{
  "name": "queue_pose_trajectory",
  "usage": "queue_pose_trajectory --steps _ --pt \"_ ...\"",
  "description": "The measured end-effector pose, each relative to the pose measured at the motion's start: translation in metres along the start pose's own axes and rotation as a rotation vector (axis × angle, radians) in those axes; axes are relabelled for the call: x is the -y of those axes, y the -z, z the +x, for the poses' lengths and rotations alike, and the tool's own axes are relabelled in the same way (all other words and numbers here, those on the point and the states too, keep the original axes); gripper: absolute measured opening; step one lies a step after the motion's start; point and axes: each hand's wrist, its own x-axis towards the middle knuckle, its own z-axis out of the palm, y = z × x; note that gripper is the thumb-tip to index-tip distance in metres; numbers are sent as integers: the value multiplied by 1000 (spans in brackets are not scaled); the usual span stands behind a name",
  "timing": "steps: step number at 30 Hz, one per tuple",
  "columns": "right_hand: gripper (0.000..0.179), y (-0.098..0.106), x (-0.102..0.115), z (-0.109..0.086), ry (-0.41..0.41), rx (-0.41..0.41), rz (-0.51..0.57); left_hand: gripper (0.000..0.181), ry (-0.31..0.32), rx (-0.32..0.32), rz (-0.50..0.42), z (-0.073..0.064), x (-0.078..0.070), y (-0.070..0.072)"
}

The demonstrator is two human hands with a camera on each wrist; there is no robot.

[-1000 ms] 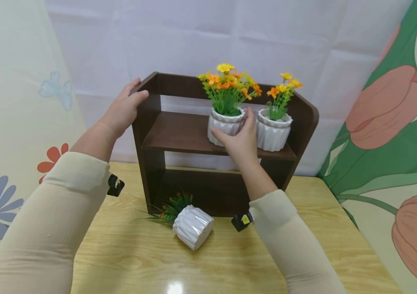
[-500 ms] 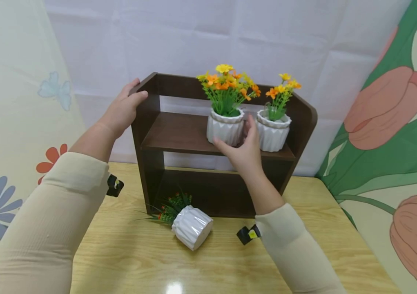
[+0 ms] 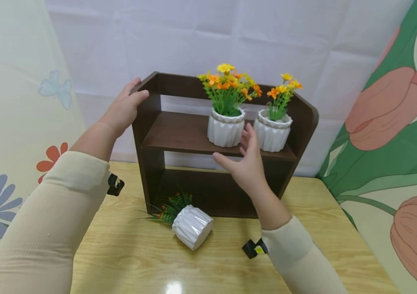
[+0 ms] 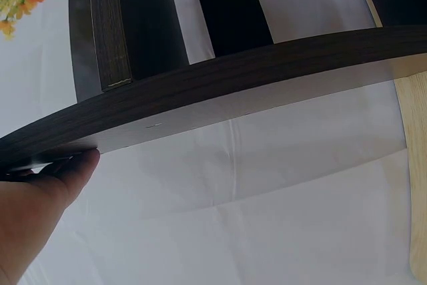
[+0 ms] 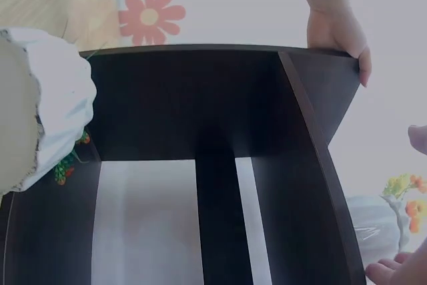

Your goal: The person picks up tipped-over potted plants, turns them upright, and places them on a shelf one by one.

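My left hand (image 3: 121,108) grips the upper left side panel of a dark brown two-tier shelf (image 3: 182,130), thumb over its edge. In the left wrist view, part of that hand (image 4: 40,205) shows against the panel. My right hand (image 3: 246,167) is just in front of the upper tier, thumb and fingers spread, holding nothing. Behind its fingertips stands a ribbed white flowerpot (image 3: 226,130) with yellow and orange flowers. A second such flowerpot (image 3: 272,134), with fewer flowers, stands upright to its right.
A third white flowerpot (image 3: 192,226), with green leaves and small red blooms, lies on its side on the wooden table (image 3: 149,261) before the shelf's lower tier. Behind the shelf hangs a white cloth (image 3: 179,36); flower-patterned cloth (image 3: 373,163) flanks the right side.
My right hand has let go of the left upright flowerpot and drawn back, down and slightly right. The flowerpot stays on the upper tier. My left hand keeps its grip on the shelf.
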Motion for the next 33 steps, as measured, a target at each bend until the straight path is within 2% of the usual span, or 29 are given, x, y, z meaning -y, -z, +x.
queue_pose_trajectory --steps 12,33 --pt "106 -8 -4 -20 48 60 -40 70 7 -4 3 0 0 0" --pt "104 -30 -25 -46 11 252 -93 69 15 -2 -8 -1 -2 -2"
